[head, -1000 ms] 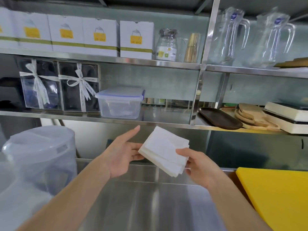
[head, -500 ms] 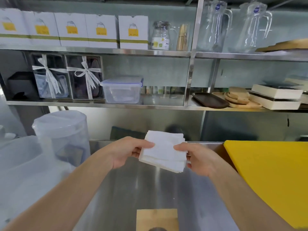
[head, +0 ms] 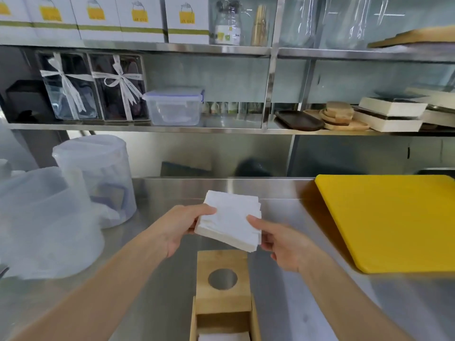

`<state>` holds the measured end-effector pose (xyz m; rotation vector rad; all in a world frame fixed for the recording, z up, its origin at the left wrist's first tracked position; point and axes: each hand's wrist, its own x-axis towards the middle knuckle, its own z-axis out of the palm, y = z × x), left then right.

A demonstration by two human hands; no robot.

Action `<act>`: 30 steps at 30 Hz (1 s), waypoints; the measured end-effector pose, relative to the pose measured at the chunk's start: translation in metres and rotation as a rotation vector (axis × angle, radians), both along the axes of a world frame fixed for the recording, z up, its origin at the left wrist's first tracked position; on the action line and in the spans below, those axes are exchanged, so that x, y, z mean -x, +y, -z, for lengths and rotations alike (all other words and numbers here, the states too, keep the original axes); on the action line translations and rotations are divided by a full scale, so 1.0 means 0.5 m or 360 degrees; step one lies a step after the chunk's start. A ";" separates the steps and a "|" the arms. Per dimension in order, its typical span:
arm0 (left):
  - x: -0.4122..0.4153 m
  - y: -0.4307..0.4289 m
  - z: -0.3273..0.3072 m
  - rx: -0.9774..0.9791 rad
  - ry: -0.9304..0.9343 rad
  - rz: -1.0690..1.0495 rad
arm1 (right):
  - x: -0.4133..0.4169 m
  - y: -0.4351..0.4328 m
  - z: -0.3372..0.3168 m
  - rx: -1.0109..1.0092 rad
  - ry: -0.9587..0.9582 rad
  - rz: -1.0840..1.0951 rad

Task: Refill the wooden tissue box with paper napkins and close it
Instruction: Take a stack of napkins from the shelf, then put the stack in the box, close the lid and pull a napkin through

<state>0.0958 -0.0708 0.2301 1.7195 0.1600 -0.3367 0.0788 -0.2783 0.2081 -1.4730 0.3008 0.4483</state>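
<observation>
Both hands hold a stack of white paper napkins (head: 229, 222) above the steel counter. My left hand (head: 183, 223) grips its left edge, thumb on top. My right hand (head: 283, 244) pinches its right edge. Just below the stack lies the wooden tissue box (head: 254, 321), standing open at the bottom of the view. Its sliding lid (head: 221, 262), with a round hole, is pulled back away from me. A few white napkins (head: 224, 337) show inside the box.
A yellow cutting board (head: 391, 217) lies on the counter at right. Translucent plastic containers (head: 98, 178) and a plastic bag (head: 44, 222) stand at left. Steel shelves (head: 172, 129) behind carry boxes, a clear tub, wooden trays and jugs.
The view has tilted down, and the open wooden box has come into sight. Both hands have lowered the napkin stack toward it and levelled it.
</observation>
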 end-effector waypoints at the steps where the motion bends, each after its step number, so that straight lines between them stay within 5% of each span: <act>1: 0.012 -0.002 0.009 0.0002 0.0024 -0.0022 | 0.009 0.001 0.008 -0.0006 0.0001 0.0024; 19: 0.201 0.016 0.198 0.0129 0.0337 -0.0239 | 0.149 0.053 0.155 0.0393 -0.0008 0.0080; 30: 0.257 0.005 0.227 -0.0614 0.0160 -0.0202 | 0.199 0.084 0.207 0.1221 -0.0210 0.0080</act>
